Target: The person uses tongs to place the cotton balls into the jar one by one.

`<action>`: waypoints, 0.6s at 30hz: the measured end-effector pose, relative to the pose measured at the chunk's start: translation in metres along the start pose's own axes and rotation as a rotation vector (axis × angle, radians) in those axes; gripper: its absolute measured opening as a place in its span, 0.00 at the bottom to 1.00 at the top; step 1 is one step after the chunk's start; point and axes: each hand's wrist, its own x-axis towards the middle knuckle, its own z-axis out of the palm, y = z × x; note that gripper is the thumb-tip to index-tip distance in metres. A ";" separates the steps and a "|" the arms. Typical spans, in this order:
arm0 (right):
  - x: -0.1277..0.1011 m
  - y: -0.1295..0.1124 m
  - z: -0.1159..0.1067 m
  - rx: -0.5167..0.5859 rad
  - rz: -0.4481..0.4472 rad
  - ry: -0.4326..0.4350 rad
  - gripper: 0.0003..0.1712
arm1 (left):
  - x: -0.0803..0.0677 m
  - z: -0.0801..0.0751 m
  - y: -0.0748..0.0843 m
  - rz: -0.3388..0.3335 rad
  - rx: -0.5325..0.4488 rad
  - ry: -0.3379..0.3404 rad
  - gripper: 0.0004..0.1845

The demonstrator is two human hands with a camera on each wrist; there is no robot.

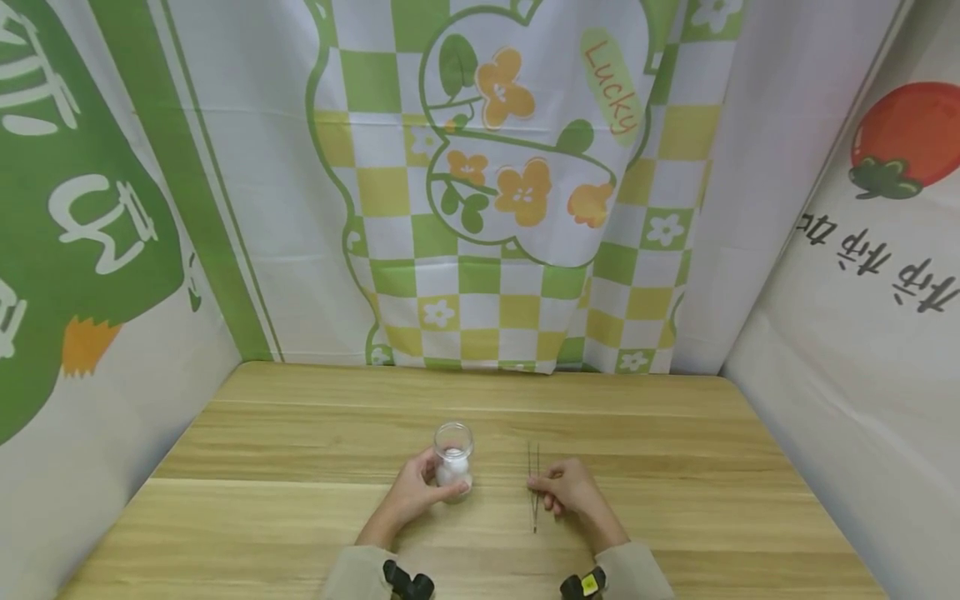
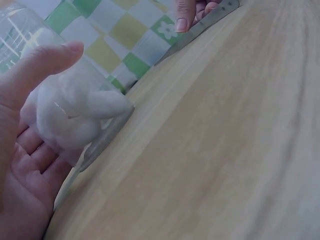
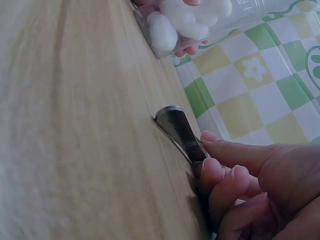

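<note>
Near the middle of the table's front half, a clear jar [image 1: 453, 437] stands upright with no lid on its mouth. White cotton balls [image 2: 75, 112] fill its lower part. My left hand [image 1: 414, 495] grips the jar from the left, thumb across the front and fingers behind. To the right lie metal tweezers [image 1: 535, 518], their two arms spread toward the far side and their joined end toward me. My right hand [image 1: 576, 490] pinches the tweezers between thumb and fingers from the right. In the right wrist view, the tweezers' joined end [image 3: 180, 129] sits low over the wood.
Wood-grain table [image 1: 300, 433] lies under both hands. A checked green and yellow cloth [image 1: 480, 317] hangs along its back edge. Printed cloths [image 1: 840, 367] close off both sides. Dark wrist mounts [image 1: 408, 581] sit on the sleeves.
</note>
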 end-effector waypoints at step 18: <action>0.003 0.005 -0.014 0.049 -0.023 0.007 0.09 | 0.003 0.006 0.012 -0.085 0.007 -0.085 0.38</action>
